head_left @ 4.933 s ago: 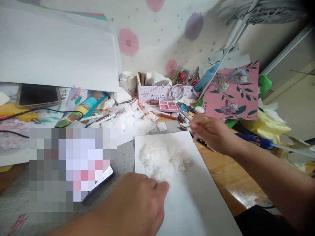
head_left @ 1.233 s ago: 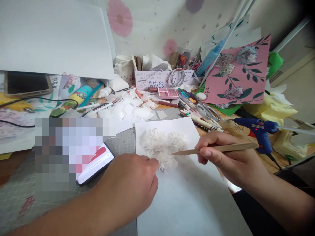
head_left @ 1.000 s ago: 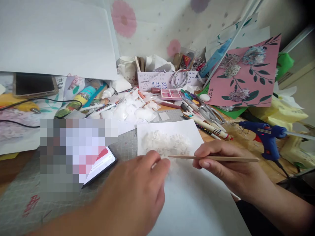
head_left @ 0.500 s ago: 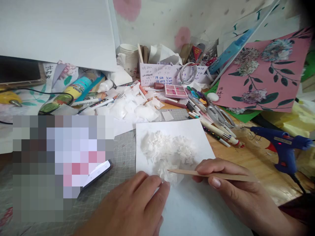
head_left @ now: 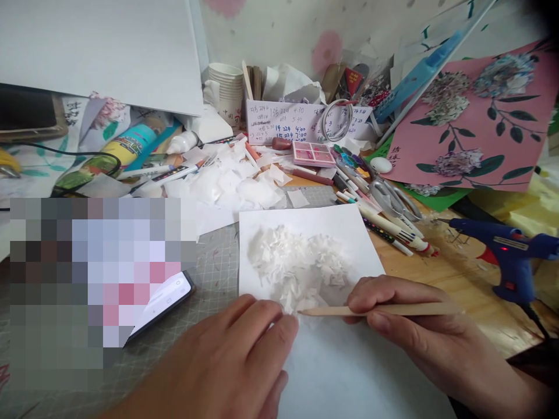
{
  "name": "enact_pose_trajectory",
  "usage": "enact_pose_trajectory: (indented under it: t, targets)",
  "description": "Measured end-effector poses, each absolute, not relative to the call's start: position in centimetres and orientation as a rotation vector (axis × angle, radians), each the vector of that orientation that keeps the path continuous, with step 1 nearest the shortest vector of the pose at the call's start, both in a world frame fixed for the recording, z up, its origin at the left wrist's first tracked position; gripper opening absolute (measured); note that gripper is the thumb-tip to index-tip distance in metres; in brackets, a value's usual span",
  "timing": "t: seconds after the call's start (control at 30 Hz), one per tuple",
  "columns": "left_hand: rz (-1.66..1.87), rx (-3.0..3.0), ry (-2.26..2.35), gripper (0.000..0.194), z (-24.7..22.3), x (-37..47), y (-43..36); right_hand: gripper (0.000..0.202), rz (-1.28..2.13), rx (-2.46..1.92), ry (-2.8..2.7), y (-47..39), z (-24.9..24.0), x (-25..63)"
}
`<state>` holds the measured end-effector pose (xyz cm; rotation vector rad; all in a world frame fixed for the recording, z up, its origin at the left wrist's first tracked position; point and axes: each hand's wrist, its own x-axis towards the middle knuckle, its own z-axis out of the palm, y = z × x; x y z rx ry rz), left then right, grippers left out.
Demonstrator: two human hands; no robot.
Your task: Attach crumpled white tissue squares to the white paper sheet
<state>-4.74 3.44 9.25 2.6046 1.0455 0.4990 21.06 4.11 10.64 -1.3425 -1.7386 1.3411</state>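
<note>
Our right hand (head_left: 410,326) has the stick (head_left: 327,311) in its grip, long axis crosswise, tip leftward at the nearest tuft (head_left: 298,291) on the sheet (head_left: 345,372). Our left hand (head_left: 231,355) is closer to that tuft; whether its grip pinches anything, we cannot tell.

- The left hand (head_left: 240,355) shows its back, knuckles up, fingers bent and close together, tips partly hidden.
- The left wrist (head_left: 152,398) lies near the bottom edge.
- The right hand (head_left: 413,329) is turned on its side in a pinch, thumb below, curled forefinger above, thumbnail showing.
- The right wrist (head_left: 502,378) lies toward the lower right corner.
</note>
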Motion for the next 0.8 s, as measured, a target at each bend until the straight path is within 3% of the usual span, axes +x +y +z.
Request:
enact_pose_trajectory:
  t: [0.37,0.7,0.8]
  targets:
    - [0.28,2.543,1.188,0.055,9.9,-4.1,3.1,0.01,1.447,-1.182,-1.562,4.0,10.1,21.9]
    - [0.238,2.552,1.145,0.058,9.9,-4.1,2.7,0.01,1.48,-1.213,-1.493,4.3,9.4,21.6]
    - [0.194,2.557,1.165,0.054,10.1,-4.0,2.9,0.011,1.357,-1.18,-1.365,4.8,10.6,21.5]
